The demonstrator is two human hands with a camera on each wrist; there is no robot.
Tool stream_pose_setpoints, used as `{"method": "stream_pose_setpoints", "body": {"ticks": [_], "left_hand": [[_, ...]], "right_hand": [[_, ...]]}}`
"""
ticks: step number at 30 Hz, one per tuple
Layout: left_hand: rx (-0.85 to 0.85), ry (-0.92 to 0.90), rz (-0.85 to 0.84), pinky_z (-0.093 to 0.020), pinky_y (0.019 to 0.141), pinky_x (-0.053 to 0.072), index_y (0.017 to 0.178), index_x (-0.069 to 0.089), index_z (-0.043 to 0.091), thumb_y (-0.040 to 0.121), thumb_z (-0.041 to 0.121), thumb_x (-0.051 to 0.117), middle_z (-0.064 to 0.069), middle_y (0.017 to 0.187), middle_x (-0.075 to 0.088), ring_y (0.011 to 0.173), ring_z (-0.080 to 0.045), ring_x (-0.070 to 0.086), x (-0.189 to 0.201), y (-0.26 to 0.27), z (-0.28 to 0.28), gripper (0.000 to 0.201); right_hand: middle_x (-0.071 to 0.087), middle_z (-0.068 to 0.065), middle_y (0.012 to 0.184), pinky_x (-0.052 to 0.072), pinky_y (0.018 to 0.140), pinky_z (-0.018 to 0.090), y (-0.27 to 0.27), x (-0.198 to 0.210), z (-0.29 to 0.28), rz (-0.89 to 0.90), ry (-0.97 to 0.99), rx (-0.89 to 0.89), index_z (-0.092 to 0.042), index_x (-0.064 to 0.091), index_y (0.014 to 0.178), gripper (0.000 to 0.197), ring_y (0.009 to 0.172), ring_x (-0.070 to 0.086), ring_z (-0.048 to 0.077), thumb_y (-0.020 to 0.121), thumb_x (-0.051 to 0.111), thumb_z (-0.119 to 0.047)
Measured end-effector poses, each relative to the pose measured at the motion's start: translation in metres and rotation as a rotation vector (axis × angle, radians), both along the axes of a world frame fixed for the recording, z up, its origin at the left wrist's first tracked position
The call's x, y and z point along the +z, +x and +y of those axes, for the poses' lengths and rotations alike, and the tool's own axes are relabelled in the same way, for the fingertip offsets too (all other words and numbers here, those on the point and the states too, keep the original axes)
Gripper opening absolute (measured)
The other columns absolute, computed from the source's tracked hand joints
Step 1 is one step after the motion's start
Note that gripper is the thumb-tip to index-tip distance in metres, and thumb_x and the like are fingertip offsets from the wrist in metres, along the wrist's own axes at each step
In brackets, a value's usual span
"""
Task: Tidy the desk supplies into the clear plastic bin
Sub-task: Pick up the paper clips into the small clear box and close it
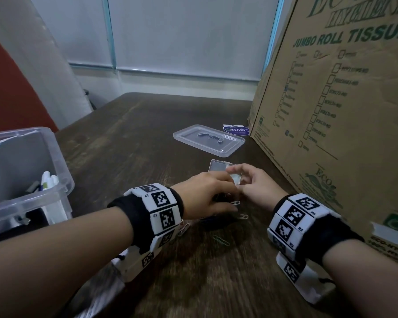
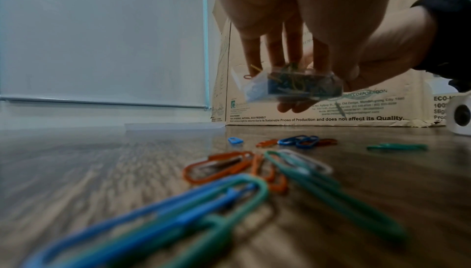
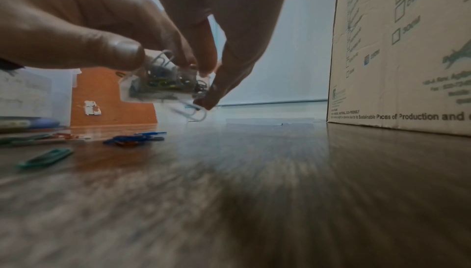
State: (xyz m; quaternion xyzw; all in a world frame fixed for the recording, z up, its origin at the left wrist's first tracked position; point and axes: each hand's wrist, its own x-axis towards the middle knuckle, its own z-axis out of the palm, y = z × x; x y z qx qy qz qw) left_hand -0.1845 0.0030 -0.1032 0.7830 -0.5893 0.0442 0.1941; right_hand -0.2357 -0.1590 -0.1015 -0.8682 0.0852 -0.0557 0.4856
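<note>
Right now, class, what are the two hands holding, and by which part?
Right hand pinches the small clear paper-clip case, held off the table, by its sides. Left hand fingers reach into its open top; their hold cannot be told.

Clip-filled clear case (image 2: 293,86) held above table.

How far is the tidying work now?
Done: pens already stand in the clear bin. In hand: both hands, left hand and right hand, hold the small clip case. Left: loose paper clips on the table, and the bin lid.
</note>
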Motion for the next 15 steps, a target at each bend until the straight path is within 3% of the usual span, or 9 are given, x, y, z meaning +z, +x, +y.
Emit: {"method": "stream_pose_setpoints", "body": {"ticks": [2, 6, 9, 12, 15], "left_hand": [[0.014, -0.02, 0.018, -0.024, 0.089, 0.046, 0.11, 0.068, 0.017, 0.088, 0.03, 0.06, -0.001, 0.109, 0.062, 0.098, -0.014, 0.06, 0.0, 0.0, 0.0, 0.026], [0.085, -0.089, 0.06, -0.021, 0.083, 0.045, 0.106, 0.069, 0.013, 0.092, 0.024, 0.056, -0.003, 0.101, 0.067, 0.092, -0.017, 0.062, 0.0, 0.001, 0.0, 0.022], [0.101, -0.059, 0.048, -0.022, 0.087, 0.047, 0.108, 0.069, 0.012, 0.092, 0.013, 0.053, -0.003, 0.104, 0.069, 0.096, -0.016, 0.064, 0.002, 0.002, 0.002, 0.023], [0.137, -0.155, -0.04, -0.029, 0.084, 0.05, 0.104, 0.069, 0.014, 0.089, 0.011, 0.053, -0.002, 0.101, 0.068, 0.094, -0.018, 0.064, 0.007, 0.006, 0.009, 0.022], [0.341, -0.104, -0.11, -0.036, 0.082, 0.052, 0.103, 0.067, 0.013, 0.089, 0.015, 0.048, -0.006, 0.1, 0.066, 0.093, -0.026, 0.063, 0.016, 0.012, 0.022, 0.023]], "right_hand": [[0.048, -0.001, 0.064, 0.043, 0.048, 0.012, 0.0, 0.0, 0.001, -0.002, 0.014, -0.017, -0.019, 0.053, 0.114, 0.04, 0.053, 0.052, 0.007, 0.083, 0.058, 0.005], [0.051, 0.001, 0.063, 0.042, 0.051, 0.019, 0.007, -0.006, -0.001, -0.003, 0.012, -0.078, -0.017, 0.056, 0.117, 0.04, 0.036, 0.052, -0.002, 0.083, 0.06, 0.005], [0.052, 0.004, 0.068, 0.046, 0.059, 0.025, 0.007, -0.007, -0.002, -0.007, -0.015, -0.089, -0.02, 0.056, 0.115, 0.041, 0.052, 0.055, 0.01, 0.083, 0.06, 0.004], [0.053, 0.004, 0.072, 0.047, 0.067, 0.032, 0.007, -0.006, -0.003, -0.023, -0.029, -0.09, -0.023, 0.055, 0.111, 0.039, 0.066, 0.054, 0.019, 0.083, 0.058, 0.005], [0.056, 0.004, 0.083, 0.048, 0.075, 0.034, 0.009, -0.008, -0.004, -0.035, -0.084, -0.135, -0.026, 0.053, 0.108, 0.041, 0.079, 0.057, 0.023, 0.082, 0.053, 0.007]]}}
